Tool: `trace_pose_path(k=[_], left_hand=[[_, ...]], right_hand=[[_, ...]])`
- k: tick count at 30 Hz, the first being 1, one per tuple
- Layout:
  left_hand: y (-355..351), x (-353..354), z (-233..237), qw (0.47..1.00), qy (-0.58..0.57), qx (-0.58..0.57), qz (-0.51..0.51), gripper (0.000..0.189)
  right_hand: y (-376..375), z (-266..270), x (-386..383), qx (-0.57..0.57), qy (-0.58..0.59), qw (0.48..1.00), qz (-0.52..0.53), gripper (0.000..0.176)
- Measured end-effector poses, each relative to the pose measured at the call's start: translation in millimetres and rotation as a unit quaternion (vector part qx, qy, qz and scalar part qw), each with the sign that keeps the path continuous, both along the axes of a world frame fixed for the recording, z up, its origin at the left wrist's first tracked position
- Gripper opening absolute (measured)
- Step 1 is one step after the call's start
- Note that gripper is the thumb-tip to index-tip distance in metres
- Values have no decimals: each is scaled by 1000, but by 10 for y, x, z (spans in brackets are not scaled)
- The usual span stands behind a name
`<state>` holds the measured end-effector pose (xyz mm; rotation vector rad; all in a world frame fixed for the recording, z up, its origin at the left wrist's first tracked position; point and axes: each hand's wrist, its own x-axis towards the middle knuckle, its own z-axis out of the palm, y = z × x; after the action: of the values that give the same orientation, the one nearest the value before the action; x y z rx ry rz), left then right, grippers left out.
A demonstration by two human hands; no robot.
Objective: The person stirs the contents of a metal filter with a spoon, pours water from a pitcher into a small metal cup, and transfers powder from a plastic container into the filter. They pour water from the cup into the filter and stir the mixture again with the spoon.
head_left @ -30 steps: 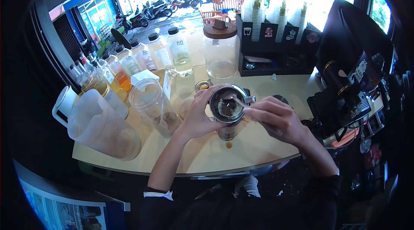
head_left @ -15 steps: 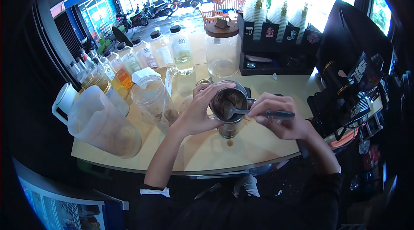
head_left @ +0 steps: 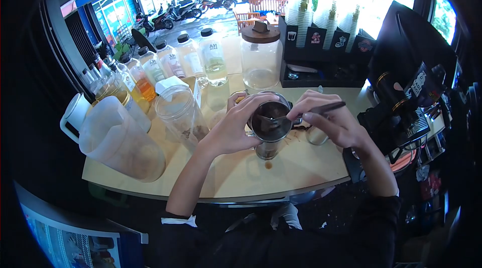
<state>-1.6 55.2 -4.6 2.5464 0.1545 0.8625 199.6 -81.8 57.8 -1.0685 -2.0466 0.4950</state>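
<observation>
Right hand pinches dark-handled metal spoon, shaft slanting down-left into round steel cup; left hand clasps cup's left side, mouth tilted up toward camera.

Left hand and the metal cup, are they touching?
Touching. The head view shows the left hand wrapped around the metal cup, fingers on its rim.

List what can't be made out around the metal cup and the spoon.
Head view throughout:
- Side wall of the round dark metal cup: covered by the left hand. Its contents are dark and blurred.
- Middle of the thin dark-handled spoon: wrapped by the right hand.
- Labels on the clear black-capped bottles: too small to read.
</observation>
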Motion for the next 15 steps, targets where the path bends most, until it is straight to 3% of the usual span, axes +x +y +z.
trace_pose_path(k=[1, 11, 13, 15], left_hand=[[1, -7, -2, 1000, -4, 1, -1, 81], [-4, -19, -11, 1000, -2, 16, 11, 79], [-10, -15, -14, 1000, -5, 13, 7, 79], [-21, -14, 1, 1000, -1, 19, 7, 79]], right_hand=[[-7, 11, -8, 33, -52, 998, -8, 14], [-44, -44, 4, -3, -44, 999, -5, 13], [-68, -40, -35, -26, 35, 999, -17, 14], [-60, -41, -30, -55, 32, 998, -22, 15]])
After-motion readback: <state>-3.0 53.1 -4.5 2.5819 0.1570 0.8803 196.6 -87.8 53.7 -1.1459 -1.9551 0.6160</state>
